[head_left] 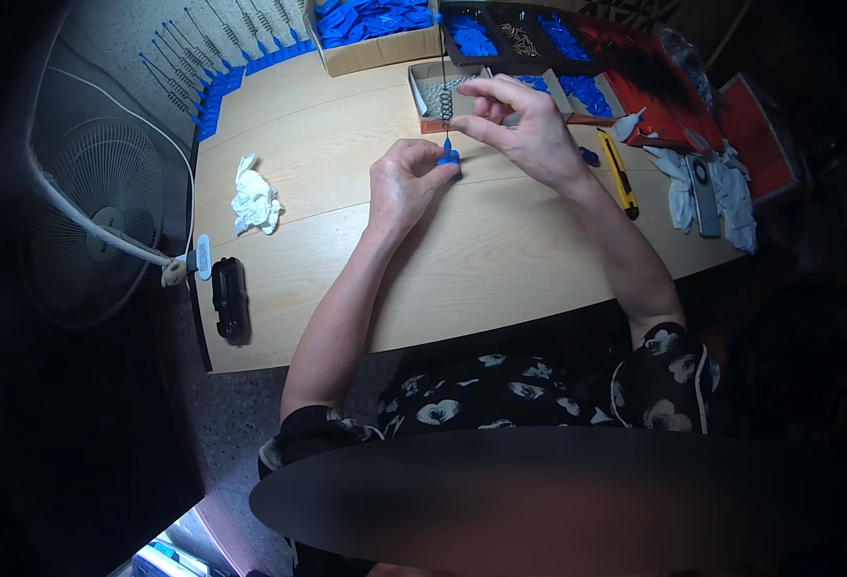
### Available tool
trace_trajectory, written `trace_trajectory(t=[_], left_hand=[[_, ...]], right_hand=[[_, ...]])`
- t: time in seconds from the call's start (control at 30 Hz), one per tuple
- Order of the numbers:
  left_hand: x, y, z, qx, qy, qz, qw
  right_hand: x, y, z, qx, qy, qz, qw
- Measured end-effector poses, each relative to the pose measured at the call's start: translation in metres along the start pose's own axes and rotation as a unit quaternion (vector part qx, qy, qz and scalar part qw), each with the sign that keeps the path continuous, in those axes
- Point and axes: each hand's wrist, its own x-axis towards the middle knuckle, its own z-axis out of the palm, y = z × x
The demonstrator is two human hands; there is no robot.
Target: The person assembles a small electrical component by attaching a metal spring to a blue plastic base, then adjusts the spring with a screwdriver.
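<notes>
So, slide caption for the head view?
Left hand holds a blue plastic base below an upright dark metal coil; right hand alongside.

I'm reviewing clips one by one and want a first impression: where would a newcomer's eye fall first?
Probably on the blue-based coil piece standing upright mid-table, its base in the left hand and the right hand beside its coil. Then the row of similar pieces at the far left, and the cardboard box of blue parts at the far edge.
</notes>
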Motion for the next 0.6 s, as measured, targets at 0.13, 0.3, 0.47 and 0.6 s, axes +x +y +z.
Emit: trace_trajectory(t=[0.13, 0.3, 0.47, 0.6], left_hand=[[0.001, -0.002, -0.012, 0.047, -0.031, 0.048, 0.997], [0.005, -0.004, -0.022, 0.061, -0.047, 0.039, 0.996], [0.01, -0.013, -0.028, 0.037, -0.051, 0.042, 0.997], [0.015, -0.018, -0.03, 0.03, -0.057, 0.04, 0.997]], right_hand=[[0.022, 0.001, 0.022, 0.006, 0.034, -0.046, 0.998], [0.036, 0.007, 0.036, 0.038, 0.033, -0.011, 0.999], [0.05, 0.018, 0.043, 0.012, 0.035, -0.013, 0.999], [0.053, 0.022, 0.049, 0.038, 0.023, 0.044, 0.998]])
